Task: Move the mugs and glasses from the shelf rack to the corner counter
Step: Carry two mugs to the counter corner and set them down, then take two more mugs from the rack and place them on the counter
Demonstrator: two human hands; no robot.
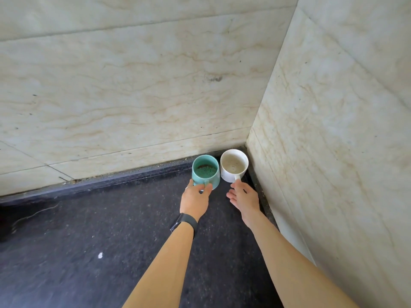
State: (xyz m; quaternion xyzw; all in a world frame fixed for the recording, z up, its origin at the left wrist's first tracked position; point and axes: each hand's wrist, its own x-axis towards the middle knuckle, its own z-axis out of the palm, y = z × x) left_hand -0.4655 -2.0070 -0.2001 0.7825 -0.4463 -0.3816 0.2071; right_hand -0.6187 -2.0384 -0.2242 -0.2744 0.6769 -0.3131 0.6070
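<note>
Two mugs stand upright side by side in the far corner of the dark counter (89,230). The teal mug (205,171) is on the left, and the fingers of my left hand (195,198) are closed around its handle. The white mug (233,165) sits right in the corner, its handle pointing toward me. My right hand (243,197) lies just below that handle with the fingers spread; the fingertips touch or nearly touch it. The shelf rack is out of view.
Pale marble-patterned wall tiles (133,85) rise behind the counter, and a second tiled wall (333,130) closes in on the right. A small white speck (100,255) lies on the counter. My left wrist wears a black band (185,221).
</note>
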